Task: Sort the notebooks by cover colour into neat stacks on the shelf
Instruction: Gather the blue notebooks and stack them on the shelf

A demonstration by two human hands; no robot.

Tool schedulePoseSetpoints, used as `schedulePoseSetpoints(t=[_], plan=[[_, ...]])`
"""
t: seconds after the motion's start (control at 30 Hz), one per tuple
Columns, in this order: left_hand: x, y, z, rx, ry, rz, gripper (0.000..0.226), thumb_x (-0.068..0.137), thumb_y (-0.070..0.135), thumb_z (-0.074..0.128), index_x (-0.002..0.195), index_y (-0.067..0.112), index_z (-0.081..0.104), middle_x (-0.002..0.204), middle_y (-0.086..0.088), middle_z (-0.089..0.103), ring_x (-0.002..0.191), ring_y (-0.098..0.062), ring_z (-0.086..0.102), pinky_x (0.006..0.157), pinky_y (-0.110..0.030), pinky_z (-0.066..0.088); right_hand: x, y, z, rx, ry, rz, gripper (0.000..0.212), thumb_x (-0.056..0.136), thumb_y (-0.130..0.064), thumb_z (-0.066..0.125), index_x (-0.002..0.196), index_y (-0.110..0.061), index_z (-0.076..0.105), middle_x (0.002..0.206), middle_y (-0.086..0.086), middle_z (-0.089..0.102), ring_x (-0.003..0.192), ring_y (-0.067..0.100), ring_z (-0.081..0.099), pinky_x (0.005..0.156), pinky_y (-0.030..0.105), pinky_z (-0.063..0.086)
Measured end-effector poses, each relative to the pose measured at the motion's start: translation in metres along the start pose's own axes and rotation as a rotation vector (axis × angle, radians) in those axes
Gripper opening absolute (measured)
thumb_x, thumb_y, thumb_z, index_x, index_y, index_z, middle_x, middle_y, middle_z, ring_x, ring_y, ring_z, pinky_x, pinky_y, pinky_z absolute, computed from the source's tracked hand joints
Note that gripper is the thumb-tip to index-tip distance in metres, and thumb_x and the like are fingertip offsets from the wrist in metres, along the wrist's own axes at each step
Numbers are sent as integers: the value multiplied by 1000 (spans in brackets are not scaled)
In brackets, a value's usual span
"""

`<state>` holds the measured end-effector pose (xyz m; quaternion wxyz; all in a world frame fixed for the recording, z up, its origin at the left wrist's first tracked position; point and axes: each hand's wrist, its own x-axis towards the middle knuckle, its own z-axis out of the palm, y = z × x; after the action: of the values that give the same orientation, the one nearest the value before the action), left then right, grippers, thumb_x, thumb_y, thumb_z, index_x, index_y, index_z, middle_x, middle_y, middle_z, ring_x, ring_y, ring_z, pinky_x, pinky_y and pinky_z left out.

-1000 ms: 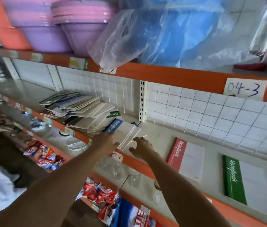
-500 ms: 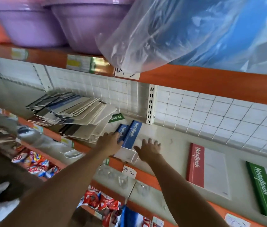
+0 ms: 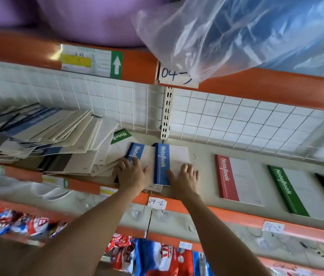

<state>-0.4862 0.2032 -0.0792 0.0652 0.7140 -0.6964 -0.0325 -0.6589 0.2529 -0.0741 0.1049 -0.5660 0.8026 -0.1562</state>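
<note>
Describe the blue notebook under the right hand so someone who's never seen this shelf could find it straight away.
Find the white slotted upright in the wire grid at the back of the shelf. The blue notebook lies just in front of it, under the right hand. Unlike the second blue notebook under the left hand, its whole blue strip shows, and it is nearer the red notebook.

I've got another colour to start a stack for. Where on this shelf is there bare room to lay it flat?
The widest bare patch lies between the blue notebook under the right hand and the red notebook. A narrower strip separates the red one from the green notebook. Left of the left hand it is crowded: the unsorted pile covers the shelf.
</note>
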Motion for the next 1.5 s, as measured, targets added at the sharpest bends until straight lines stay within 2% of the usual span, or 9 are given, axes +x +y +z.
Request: schedulePoseSetpoints(t=[0.2, 0.4, 0.53, 0.7, 0.87, 1.0, 1.23, 1.43, 1.5], plan=[[2, -7, 3, -76, 163, 68, 76, 85, 67, 56, 137, 11, 48, 120, -21, 52, 107, -34, 46, 87, -44, 41, -14, -11, 0, -147, 73, 162, 85, 87, -76, 38, 139, -10, 37, 143, 19, 38, 131, 38, 31, 108, 48, 26], [-1, -1, -3, -127, 331, 162, 88, 65, 36, 85, 136, 2, 46, 111, -15, 51, 91, -32, 55, 67, -42, 49, -16, -13, -2, -172, 92, 269, 100, 73, -88, 45, 130, -6, 42, 127, 19, 50, 116, 35, 45, 99, 44, 35], [0, 3, -7, -208, 361, 173, 52, 68, 10, 84, 111, 7, 55, 99, -15, 57, 79, -30, 59, 51, -35, 51, -13, -12, -6, -142, 69, 310, 109, 60, -94, 50, 124, -5, 46, 126, 18, 52, 117, 34, 47, 100, 42, 37], [6, -13, 7, -348, 341, 179, 56, 75, 4, 80, 123, 6, 52, 79, -18, 64, 59, -32, 62, 45, -32, 43, -12, -11, -9, -19, 57, 347, 115, 51, -93, 61, 125, -6, 48, 126, 12, 56, 121, 30, 49, 102, 40, 37], [6, -14, 3, -480, 269, 106, 35, 82, 14, 77, 107, 4, 54, 90, -20, 71, 69, -34, 69, 52, -35, 52, -18, -6, -11, 130, 67, 327, 94, 59, -83, 68, 116, -10, 50, 119, 10, 58, 114, 29, 47, 98, 41, 39], [4, -16, 0, -518, 270, 112, 24, 84, 12, 74, 97, 2, 57, 84, -21, 70, 67, -38, 66, 52, -32, 41, -24, -6, -7, 114, 101, 300, 92, 66, -79, 67, 124, -11, 45, 124, 12, 54, 116, 31, 44, 101, 44, 35], [3, -18, -2, -575, 288, 111, 19, 89, 14, 68, 103, 7, 57, 86, -18, 71, 69, -36, 65, 55, -29, 35, -23, -45, -8, 50, 115, 560, 83, 68, -63, 78, 122, -9, 46, 123, 17, 56, 114, 33, 51, 96, 41, 42], [1, -21, -9, -581, 206, 105, 16, 98, 19, 57, 108, 8, 52, 104, -17, 70, 84, -34, 67, 57, -30, 34, -14, -46, -9, 252, -7, 770, 113, 38, -73, 85, 123, -7, 50, 113, 12, 63, 105, 32, 62, 89, 43, 54], [2, -21, -11, -558, 162, 100, 16, 99, 19, 54, 110, 9, 50, 108, -16, 69, 86, -35, 66, 58, -31, 34, -9, -36, -6, 371, -81, 746, 104, 27, -70, 82, 112, -16, 58, 106, 7, 67, 98, 28, 66, 88, 42, 56]])
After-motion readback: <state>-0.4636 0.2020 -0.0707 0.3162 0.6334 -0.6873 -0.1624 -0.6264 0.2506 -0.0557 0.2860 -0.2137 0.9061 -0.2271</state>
